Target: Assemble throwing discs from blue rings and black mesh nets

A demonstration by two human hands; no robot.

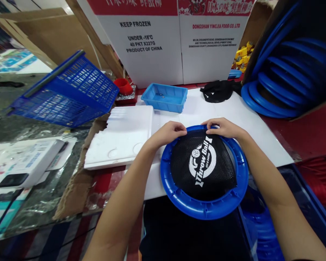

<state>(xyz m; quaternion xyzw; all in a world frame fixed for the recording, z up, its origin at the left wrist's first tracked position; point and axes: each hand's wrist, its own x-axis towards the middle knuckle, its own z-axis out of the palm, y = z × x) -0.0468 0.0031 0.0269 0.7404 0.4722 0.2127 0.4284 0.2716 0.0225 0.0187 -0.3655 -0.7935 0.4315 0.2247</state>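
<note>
A blue plastic ring point(205, 211) lies at the table's front edge, partly overhanging it. Within it sits a round black mesh net point(222, 165) printed with a white "Throw Ball" logo. A gap shows between net and ring at the right. My left hand point(171, 133) is closed at the ring's far left side, thumb and fingertips pinching the net's edge. At the far right side, my right hand point(223, 128) has its fingers curled over the rim and a fingertip on the net's edge. What lies under the fingertips is partly hidden.
Behind the ring are a light-blue tray point(165, 105) with a few small parts and a pile of black mesh point(217, 90). White foam point(122, 134) and a blue basket point(70, 88) are leftward. Blue rings point(277, 83) fill a carton at right. A white carton point(157, 65) stands behind.
</note>
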